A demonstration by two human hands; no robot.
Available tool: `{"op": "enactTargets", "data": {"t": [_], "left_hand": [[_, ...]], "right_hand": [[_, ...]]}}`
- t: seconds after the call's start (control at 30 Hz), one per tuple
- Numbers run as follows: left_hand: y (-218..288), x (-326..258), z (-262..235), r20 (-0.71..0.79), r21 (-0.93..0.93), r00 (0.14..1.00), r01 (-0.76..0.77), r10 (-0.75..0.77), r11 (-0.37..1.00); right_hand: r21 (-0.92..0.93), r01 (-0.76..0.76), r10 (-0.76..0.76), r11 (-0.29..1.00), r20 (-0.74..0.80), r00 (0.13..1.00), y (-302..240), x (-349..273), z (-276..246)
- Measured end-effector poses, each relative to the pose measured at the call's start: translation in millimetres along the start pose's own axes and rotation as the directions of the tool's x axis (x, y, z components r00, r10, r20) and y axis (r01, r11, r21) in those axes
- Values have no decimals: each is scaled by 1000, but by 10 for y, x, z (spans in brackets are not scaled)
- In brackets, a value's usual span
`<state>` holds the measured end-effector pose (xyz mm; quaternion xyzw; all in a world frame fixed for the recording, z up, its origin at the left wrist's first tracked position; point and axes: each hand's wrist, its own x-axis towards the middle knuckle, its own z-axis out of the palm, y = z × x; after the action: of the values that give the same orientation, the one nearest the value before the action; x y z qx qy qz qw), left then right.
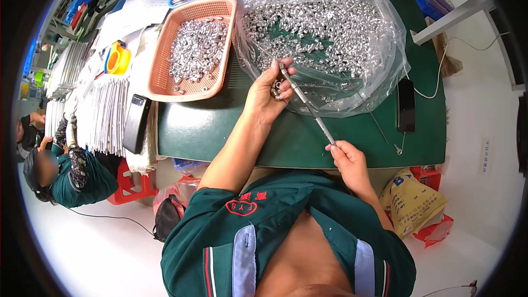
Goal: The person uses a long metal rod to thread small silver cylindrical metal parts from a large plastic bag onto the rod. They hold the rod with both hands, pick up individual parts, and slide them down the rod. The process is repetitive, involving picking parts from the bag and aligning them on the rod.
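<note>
A slim silver metal rod [311, 110] with thicker sections along it slants between my two hands. My right hand [351, 164] pinches its near end between thumb and fingers, close to the table's front edge. My left hand [265, 98] is curled palm up at the rod's far end, with several small metal sleeves [276, 89] in it. At the fingertips, one small sleeve [282, 67] meets the rod's tip; whether it is fitted on cannot be made out. Just beyond lies a clear plastic bag [379, 91] spread open, full of loose small metal sleeves [335, 27].
An orange plastic basket [155, 71] holding similar sleeves stands left of the bag. A black phone [406, 105] with a cable lies at right. Bundled white rods [107, 115], a dark case [136, 124] and yellow tape [117, 59] sit at left. Another person [82, 179] works farther left.
</note>
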<state>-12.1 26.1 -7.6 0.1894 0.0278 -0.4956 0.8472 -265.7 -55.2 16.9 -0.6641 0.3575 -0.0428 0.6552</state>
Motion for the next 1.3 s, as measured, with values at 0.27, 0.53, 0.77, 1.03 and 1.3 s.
{"op": "enactTargets", "data": {"t": [0.27,0.53,0.77,1.03,1.3], "left_hand": [[111,1,-14,-48,6,996,74,-73,997],[37,-7,28,-110,93,991,84,-73,992],[19,-51,114,-66,230,994,99,-86,968],[136,9,-36,16,-5,999,36,-36,999],[163,7,-50,21,-60,1000,9,-8,998]], "right_hand": [[-189,135,-151,973,-74,986,-52,-21,-29],[-151,88,-97,985,-49,994,9,-31,-96],[55,11,-14,998,51,999,-69,68,-54],[15,5,-5,1000,14,1000,-106,-26,-205],[-77,20,-19,997,13,1000,-63,-79,-248]]}}
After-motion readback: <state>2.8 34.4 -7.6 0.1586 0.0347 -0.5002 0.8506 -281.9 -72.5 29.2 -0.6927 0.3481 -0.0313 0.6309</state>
